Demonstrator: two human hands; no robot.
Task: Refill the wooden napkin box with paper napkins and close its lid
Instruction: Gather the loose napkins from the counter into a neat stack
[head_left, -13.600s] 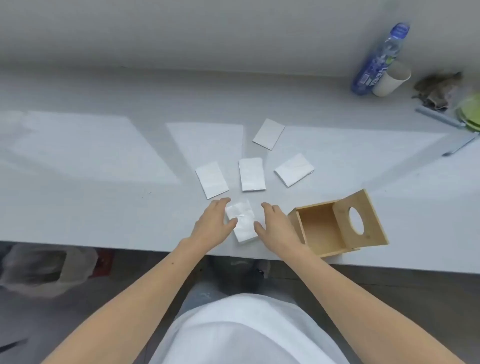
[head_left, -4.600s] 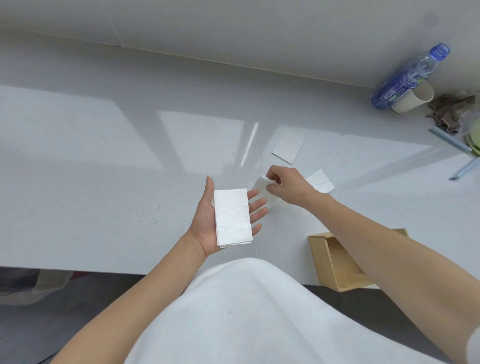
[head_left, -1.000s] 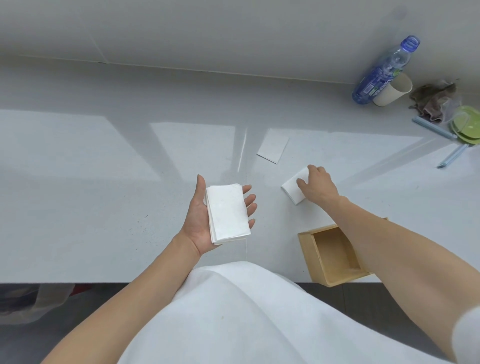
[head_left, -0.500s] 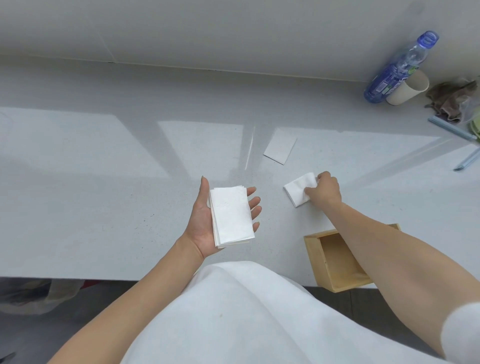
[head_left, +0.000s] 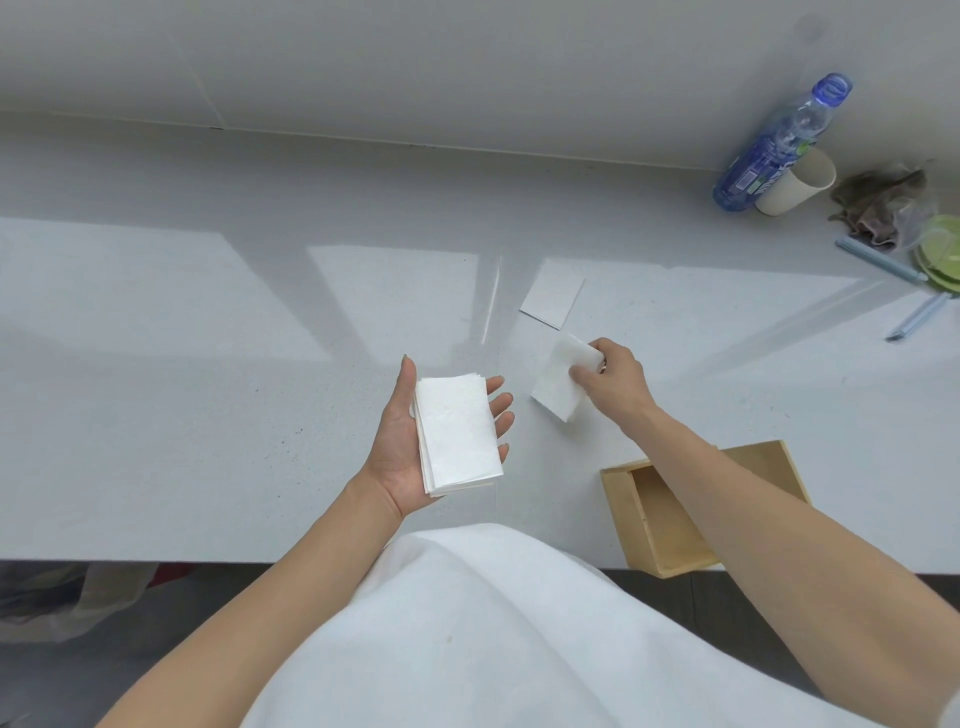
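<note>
My left hand (head_left: 402, 441) is palm up over the counter with a small stack of white napkins (head_left: 456, 432) lying on it. My right hand (head_left: 615, 382) pinches one folded napkin (head_left: 557, 385) and holds it lifted just right of the stack. One more napkin (head_left: 552, 300) lies flat on the grey counter (head_left: 208, 395) farther back. The wooden napkin box (head_left: 670, 525) sits open at the counter's front edge on the right, partly hidden by my right forearm; its lid is not visible.
At the back right stand a blue plastic bottle (head_left: 774, 150) and a paper cup (head_left: 795, 182), with a crumpled cloth (head_left: 883, 208), a green dish (head_left: 943, 249) and two pale blue sticks (head_left: 883, 260) beside them. A wall runs behind the counter.
My right hand has picked the napkin off the counter and brought it toward the stack in my left hand. The left hand has stayed in place.
</note>
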